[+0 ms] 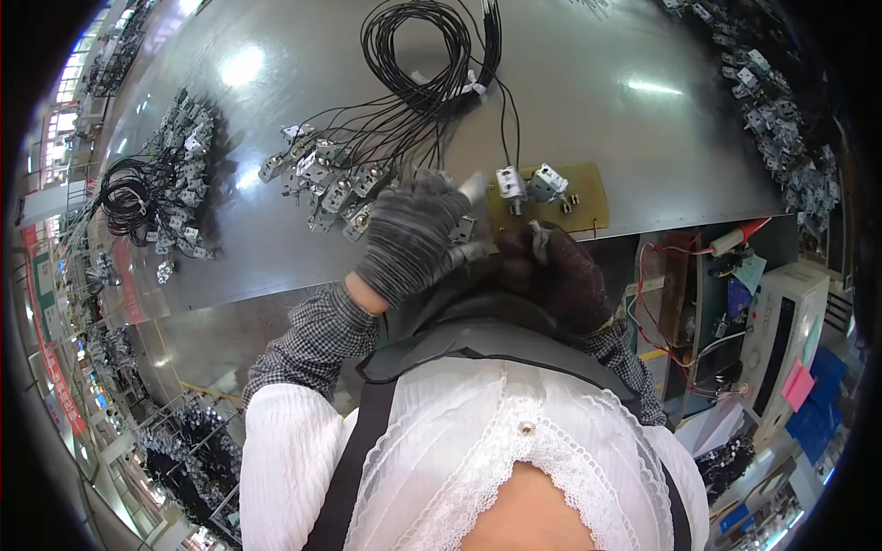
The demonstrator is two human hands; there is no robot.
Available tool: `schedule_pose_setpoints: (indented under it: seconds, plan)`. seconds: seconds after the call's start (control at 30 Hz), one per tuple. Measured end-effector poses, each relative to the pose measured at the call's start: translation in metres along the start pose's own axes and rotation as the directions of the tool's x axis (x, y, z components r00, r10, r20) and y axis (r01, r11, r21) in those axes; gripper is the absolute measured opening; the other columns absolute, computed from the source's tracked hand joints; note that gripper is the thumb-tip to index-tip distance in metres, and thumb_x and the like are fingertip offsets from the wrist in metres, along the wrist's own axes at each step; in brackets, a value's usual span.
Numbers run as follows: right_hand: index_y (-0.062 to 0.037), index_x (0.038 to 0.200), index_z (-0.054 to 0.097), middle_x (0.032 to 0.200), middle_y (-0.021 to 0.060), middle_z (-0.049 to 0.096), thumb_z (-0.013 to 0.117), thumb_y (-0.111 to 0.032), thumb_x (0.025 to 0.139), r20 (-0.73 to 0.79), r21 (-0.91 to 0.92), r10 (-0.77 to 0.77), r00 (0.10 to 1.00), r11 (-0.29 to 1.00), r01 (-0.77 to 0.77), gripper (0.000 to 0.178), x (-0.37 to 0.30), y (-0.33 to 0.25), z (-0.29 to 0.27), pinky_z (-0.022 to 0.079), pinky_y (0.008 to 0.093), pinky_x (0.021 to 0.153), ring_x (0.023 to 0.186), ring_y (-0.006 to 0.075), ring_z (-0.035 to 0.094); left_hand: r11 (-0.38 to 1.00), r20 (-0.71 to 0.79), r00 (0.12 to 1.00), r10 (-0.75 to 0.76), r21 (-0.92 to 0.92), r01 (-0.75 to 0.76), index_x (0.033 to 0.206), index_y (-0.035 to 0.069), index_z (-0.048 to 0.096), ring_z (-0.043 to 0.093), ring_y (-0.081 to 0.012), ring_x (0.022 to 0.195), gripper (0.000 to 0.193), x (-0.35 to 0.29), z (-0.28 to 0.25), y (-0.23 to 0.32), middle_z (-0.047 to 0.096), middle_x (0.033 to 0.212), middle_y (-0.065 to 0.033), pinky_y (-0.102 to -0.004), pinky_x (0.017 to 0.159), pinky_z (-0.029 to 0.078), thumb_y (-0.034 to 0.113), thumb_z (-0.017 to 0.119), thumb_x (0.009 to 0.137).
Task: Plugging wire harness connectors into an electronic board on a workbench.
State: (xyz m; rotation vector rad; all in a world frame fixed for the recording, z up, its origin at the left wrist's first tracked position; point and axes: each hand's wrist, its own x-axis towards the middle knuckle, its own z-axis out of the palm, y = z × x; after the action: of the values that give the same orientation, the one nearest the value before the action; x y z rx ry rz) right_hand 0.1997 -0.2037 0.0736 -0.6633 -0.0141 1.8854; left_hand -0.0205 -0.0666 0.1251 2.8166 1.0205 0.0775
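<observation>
My left hand, in a grey striped glove, reaches over the near edge of a pile of small metal cable-end fittings. Its forefinger and thumb are apart, with a metal fitting showing between them. In a dark maroon glove, my right hand is closed at the table edge, just below a yellowish plate. Its fingertips pinch something small that I cannot make out. Two box-shaped metal fittings sit on the plate: a left one and a tilted right one, beside small brass-coloured pins.
Black cable lies coiled at the far middle of the metal table. Another bundle of fittings is on the left, and more are heaped along the right edge. Red wires and a white box stand at right.
</observation>
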Motion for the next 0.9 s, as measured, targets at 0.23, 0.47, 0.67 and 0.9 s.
schedule_pose_setpoints:
  seconds: [0.23, 0.47, 0.67, 0.9]
  plan:
    - [-0.0031, 0.140, 0.056, 0.132, 0.0110, 0.067, 0.052, -0.033, 0.112, -0.041, -0.624, -0.250, 0.967, 0.763, 0.171, 0.041, 0.021, -0.007, 0.024, 0.055, 0.0380, 0.099, 0.116, 0.0199, 0.066, 0.989, -0.061, 0.998, 0.033, -0.143, -0.042, 0.127, 0.009, 0.068, 0.069, -0.0319, 0.092, 0.041, -0.014, 0.012, -0.003, 0.067, 0.111, -0.0146, -0.0455, 0.073, 0.056, 0.025, 0.077, 0.090]
    - [0.0007, 0.140, 0.056, 0.131, 0.0137, 0.067, 0.050, -0.029, 0.113, -0.020, -0.561, -0.263, 0.965, 0.801, 0.207, 0.041, 0.028, -0.018, 0.007, 0.054, 0.0370, 0.104, 0.118, 0.0201, 0.066, 0.446, -0.234, 0.946, -0.226, -0.888, -0.113, 0.124, 0.006, 0.066, 0.068, -0.0219, 0.092, 0.050, 0.003, -0.012, 0.017, 0.066, 0.112, -0.0109, -0.0358, 0.078, 0.058, 0.020, 0.091, 0.083]
    - [0.0015, 0.140, 0.057, 0.131, 0.0143, 0.067, 0.049, -0.028, 0.114, 0.018, -0.579, -0.534, 0.845, 0.684, 0.444, 0.040, 0.043, -0.041, 0.006, 0.055, 0.0372, 0.104, 0.117, 0.0213, 0.067, 0.410, -0.009, 0.966, -0.259, -0.907, 0.101, 0.121, -0.001, 0.064, 0.069, -0.0181, 0.090, 0.049, 0.030, 0.060, 0.022, 0.070, 0.100, -0.0105, -0.0310, 0.079, 0.057, 0.027, 0.089, 0.089]
    - [-0.0012, 0.133, 0.063, 0.112, 0.0092, 0.072, 0.056, -0.023, 0.111, -0.015, -0.866, -0.558, 0.830, 0.422, 0.268, 0.032, 0.039, -0.051, -0.003, 0.056, 0.0324, 0.093, 0.102, 0.0152, 0.067, 0.323, 0.212, 0.957, -0.200, -0.908, 0.268, 0.126, -0.001, 0.061, 0.071, -0.0156, 0.096, 0.043, 0.042, 0.056, 0.017, 0.072, 0.106, -0.0094, -0.0311, 0.082, 0.058, 0.023, 0.081, 0.096]
